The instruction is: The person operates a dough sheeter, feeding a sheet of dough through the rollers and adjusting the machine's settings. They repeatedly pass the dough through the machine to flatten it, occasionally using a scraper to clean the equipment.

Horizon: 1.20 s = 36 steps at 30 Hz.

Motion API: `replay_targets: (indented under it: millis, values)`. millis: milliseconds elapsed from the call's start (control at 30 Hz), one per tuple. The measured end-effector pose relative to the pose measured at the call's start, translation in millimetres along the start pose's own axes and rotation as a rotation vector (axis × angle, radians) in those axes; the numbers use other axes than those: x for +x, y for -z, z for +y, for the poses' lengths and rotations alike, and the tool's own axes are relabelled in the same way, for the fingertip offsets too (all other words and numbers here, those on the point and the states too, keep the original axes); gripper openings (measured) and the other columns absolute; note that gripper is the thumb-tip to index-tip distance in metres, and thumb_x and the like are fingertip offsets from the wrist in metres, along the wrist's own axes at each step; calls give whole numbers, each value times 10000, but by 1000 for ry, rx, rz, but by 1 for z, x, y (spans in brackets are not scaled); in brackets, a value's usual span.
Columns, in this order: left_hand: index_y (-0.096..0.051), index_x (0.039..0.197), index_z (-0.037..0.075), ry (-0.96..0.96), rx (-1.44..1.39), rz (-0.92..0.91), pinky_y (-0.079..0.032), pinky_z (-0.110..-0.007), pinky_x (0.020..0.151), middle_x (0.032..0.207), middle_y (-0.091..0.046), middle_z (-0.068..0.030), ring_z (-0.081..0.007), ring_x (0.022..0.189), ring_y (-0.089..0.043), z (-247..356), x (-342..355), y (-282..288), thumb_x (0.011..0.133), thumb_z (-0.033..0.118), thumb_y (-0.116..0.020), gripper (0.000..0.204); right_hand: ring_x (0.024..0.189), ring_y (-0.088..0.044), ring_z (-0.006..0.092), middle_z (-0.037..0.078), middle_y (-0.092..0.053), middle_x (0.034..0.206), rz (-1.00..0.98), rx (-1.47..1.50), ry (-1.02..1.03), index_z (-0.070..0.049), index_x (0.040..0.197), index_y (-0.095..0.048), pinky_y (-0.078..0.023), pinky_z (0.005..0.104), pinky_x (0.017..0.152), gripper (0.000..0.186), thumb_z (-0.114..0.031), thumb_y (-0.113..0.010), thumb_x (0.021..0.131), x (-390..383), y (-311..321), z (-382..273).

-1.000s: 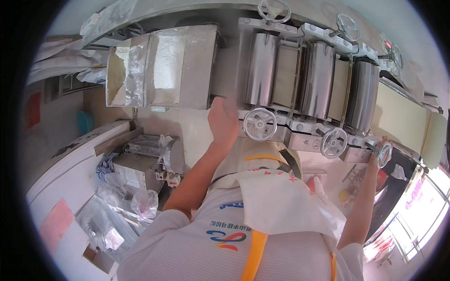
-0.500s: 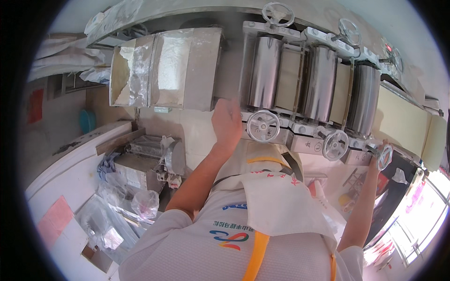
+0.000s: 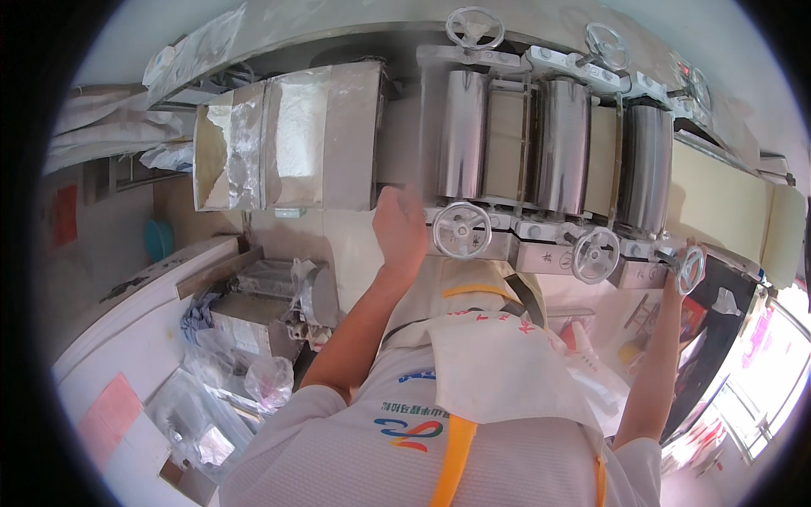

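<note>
With left hand point(image 3: 399, 226) curled, contents hidden, near wheel point(image 3: 464, 230) just right of it, far wheel point(image 3: 691, 270) at right hand point(image 3: 677, 267), grip unclear, could get pinched by straying into roller point(image 3: 465, 135) beyond left hand.

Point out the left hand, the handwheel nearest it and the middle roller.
Left hand point(image 3: 400, 228): head view, middle of the hand.
Handwheel point(image 3: 463, 231): head view, hub.
Middle roller point(image 3: 563, 148): head view, mid-length on its shiny surface.
</note>
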<state>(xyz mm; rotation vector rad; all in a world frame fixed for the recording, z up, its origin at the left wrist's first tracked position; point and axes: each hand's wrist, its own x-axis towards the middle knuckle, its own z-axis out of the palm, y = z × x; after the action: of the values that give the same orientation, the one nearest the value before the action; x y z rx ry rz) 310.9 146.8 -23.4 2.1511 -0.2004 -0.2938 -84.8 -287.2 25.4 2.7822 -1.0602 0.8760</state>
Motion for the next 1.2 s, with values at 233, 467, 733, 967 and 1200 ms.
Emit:
replay_targets:
  millis: [233, 467, 733, 967, 1200]
  values:
    - [-533, 898, -12, -3, 35, 0, -462, -454, 678, 777, -570, -172, -359, 712, -570, -2, 1, -1, 1021, 176, -607, 236, 743, -628, 279, 129, -616, 856, -6, -112, 1, -31, 1013, -654, -523, 374, 682, 123, -152, -651, 992, 9, 6, -20]
    - [-522, 877, -3, 8, 13, -12, -456, -437, 678, 774, -555, -158, -342, 716, -560, 1, 0, 0, 1033, 208, -597, 272, 691, -581, 301, 169, -605, 781, 41, 25, -31, 2, 920, -594, -520, 401, 670, 193, -162, -648, 1007, 11, 5, -23]
    - [-492, 842, 9, -20, 12, 8, -433, -421, 644, 736, -508, -127, -292, 665, -506, -4, 1, -2, 1038, 212, -604, 304, 679, -583, 287, 180, -634, 783, 5, 33, -184, 6, 917, -597, -517, 394, 663, 238, -204, -655, 1014, 11, 5, -28]
    - [-489, 839, 12, -31, 9, 14, -427, -422, 637, 723, -502, -120, -288, 654, -493, -1, 1, -1, 1040, 195, -606, 296, 796, -612, 242, 134, -622, 907, -52, 18, -127, 24, 1087, -652, -515, 343, 731, 200, -148, -625, 989, 1, 6, -4]
    - [-488, 839, 11, -15, 24, 2, -424, -426, 633, 720, -506, -118, -287, 645, -497, 0, 1, 0, 1038, 172, -604, 282, 759, -637, 300, 155, -616, 863, -58, -110, -45, -19, 973, -641, -525, 380, 680, 121, -137, -668, 969, 10, 7, -23]
